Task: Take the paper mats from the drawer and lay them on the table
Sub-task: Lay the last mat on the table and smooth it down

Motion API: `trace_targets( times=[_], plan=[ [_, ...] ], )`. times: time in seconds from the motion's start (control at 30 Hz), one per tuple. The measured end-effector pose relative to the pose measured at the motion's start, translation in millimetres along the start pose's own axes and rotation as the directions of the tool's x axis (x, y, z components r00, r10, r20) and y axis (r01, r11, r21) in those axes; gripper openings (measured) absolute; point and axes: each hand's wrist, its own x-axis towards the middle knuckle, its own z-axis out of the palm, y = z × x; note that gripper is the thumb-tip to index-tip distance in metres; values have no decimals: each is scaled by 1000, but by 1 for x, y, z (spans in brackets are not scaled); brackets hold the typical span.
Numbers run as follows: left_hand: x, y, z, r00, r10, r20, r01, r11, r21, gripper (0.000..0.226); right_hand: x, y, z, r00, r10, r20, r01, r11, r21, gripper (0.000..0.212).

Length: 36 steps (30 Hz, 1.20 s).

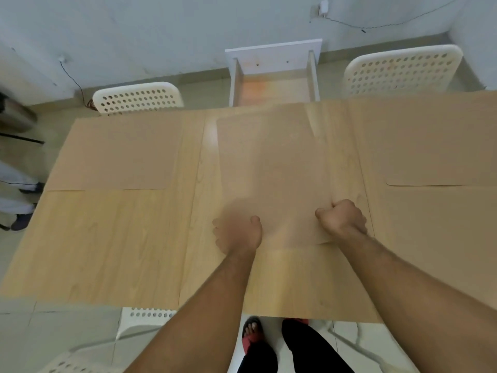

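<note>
A tan paper mat (271, 162) lies lengthwise in the middle of the wooden table (107, 238), blurred by motion. My left hand (238, 234) grips its near left corner, fingers under the sheet. My right hand (341, 220) is fisted on its near right edge, which curls up there. Two more mats lie flat: one at the far left (115, 154), another at the right (430, 146) overlapping a further sheet (443, 211). The white drawer (274, 74) stands pulled out beyond the table's far edge, and its visible bottom is bare.
White perforated chairs stand at the far left (137, 98), the far right (400, 70) and under the near edge (145, 319). Another person's feet (24, 208) are at the left. My own legs and red sandal (252, 335) are below the table edge.
</note>
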Motion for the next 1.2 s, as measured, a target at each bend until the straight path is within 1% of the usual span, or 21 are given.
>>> trace_targets(
  times=[0.07,0.13,0.23,0.3,0.37,0.4,0.43,0.47,0.5,0.57,0.63,0.7,0.73,0.8,0.87,0.93,1.0,1.03,1.07,1.13,1.2],
  plan=[
    [6,1,-1,1000,-1,7,1,1000,-20,73,-1,-1,-3,1000,13,16,-13,1000,1,55],
    [6,2,1,1000,22,15,-22,999,-24,75,-1,0,-3,999,7,38,-9,999,50,57],
    [4,6,4,997,76,20,-76,997,19,75,-6,-1,0,996,-5,90,-24,949,316,61],
    [2,7,3,993,114,19,-115,992,47,73,-8,-4,1,985,-10,174,-93,815,572,59],
    [1,5,0,989,149,19,-150,985,88,70,-14,-7,-3,932,-92,351,-241,565,789,54],
    [1,3,-1,986,168,20,-169,979,113,69,-19,-6,-3,894,-179,410,-303,434,849,53],
    [0,1,-2,982,189,25,-190,972,137,68,-25,-4,-3,865,-258,431,-334,345,877,57],
    [-2,-1,-2,977,209,33,-212,965,155,66,-32,-1,1,848,-313,429,-343,294,892,64],
    [-2,-2,-3,973,228,39,-232,958,171,64,-41,1,6,830,-356,429,-351,264,899,68],
    [-3,-5,-4,963,264,51,-268,940,211,58,-58,4,22,829,-372,418,-365,208,908,65],
    [-2,-9,-6,947,315,60,-319,908,272,50,-72,3,41,873,-295,388,-351,170,921,60],
    [0,-14,-8,927,370,70,-372,870,324,45,-81,-2,53,916,-161,367,-349,127,928,45],
    [1,-15,-9,917,391,75,-392,856,336,45,-85,-6,58,913,-129,386,-373,114,921,39],
    [2,-18,-12,906,415,82,-418,849,322,45,-93,-15,69,886,-124,447,-425,172,889,33],
    [2,-20,-16,905,418,78,-424,870,253,45,-99,-21,79,882,-85,463,-429,258,866,24],
    [2,-23,-21,924,380,38,-382,916,120,49,-100,-27,83,909,-26,416,-392,289,874,22],
    [7,-29,-29,961,275,9,-273,958,-84,58,-96,-33,80,921,-18,390,-369,283,885,24],
    [14,-32,-31,980,199,21,-189,956,-225,62,-95,-36,75,920,-32,391,-369,266,891,25],
    [19,-33,-36,991,118,54,-89,920,-382,65,-94,-39,70,918,-57,392,-369,237,899,26],
    [32,-35,-45,979,16,205,124,752,-648,67,-92,-43,59,916,-115,384,-363,164,917,28],
    [44,-37,-54,911,70,407,314,523,-792,56,-96,-47,47,913,-171,371,-355,115,928,32]
  ],
)
